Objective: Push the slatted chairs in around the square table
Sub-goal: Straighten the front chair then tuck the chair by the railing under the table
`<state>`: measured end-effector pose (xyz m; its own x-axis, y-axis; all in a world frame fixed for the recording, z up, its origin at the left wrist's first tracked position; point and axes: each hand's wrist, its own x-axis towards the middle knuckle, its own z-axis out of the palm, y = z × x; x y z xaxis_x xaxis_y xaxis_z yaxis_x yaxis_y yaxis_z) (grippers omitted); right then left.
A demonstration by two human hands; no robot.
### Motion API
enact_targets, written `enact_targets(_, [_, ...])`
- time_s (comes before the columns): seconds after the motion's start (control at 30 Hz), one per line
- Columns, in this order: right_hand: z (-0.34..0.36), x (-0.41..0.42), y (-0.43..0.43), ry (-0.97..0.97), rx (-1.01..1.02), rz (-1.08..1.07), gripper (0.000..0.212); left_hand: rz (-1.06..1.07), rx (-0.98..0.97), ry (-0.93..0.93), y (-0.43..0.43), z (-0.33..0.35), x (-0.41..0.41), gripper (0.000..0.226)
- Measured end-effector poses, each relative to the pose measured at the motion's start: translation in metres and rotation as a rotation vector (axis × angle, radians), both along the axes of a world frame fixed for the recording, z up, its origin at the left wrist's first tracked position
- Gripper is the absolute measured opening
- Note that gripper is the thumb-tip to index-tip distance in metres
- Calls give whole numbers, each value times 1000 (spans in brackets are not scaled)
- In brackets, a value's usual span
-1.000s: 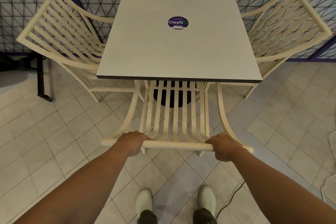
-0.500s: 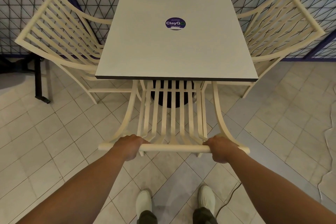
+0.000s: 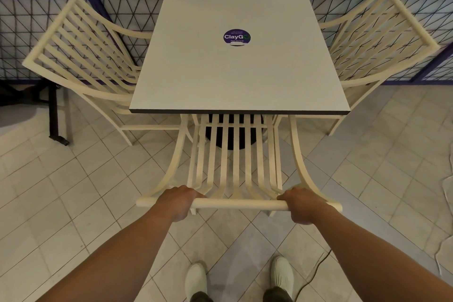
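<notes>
Gripping the top rail of the cream slatted near chair, lower center: left hand and right hand both closed around it. Seat tucked under the square table. Side chairs upper left and upper right. Chair sits slightly further under than a second ago.

Bare forearms without sleeves, white shoes and dark trouser cuffs below.
</notes>
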<state>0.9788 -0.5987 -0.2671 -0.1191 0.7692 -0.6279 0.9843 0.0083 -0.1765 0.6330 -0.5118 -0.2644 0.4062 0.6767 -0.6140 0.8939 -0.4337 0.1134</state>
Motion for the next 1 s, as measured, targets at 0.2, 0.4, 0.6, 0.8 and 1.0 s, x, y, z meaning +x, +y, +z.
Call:
enact_targets(0.2, [-2, 3, 4, -8, -1, -8, 49, -4, -7, 11, 3, -1, 3, 75])
enact_targets(0.4, [-1, 1, 3, 1, -11, -23, 49, 9, -26, 25, 2, 3, 1, 73])
enact_targets(0.6, [3, -1, 3, -27, -32, -3, 49, 8, -3, 6, 0, 5, 0, 75])
enact_targets(0.8, [2, -2, 2, -41, -38, 10, 49, -6, -15, 13, 0, 4, 0, 74])
enact_targets(1.0, [3, -2, 2, -36, -44, -12, 49, 11, -49, 42, 0, 7, 1, 75])
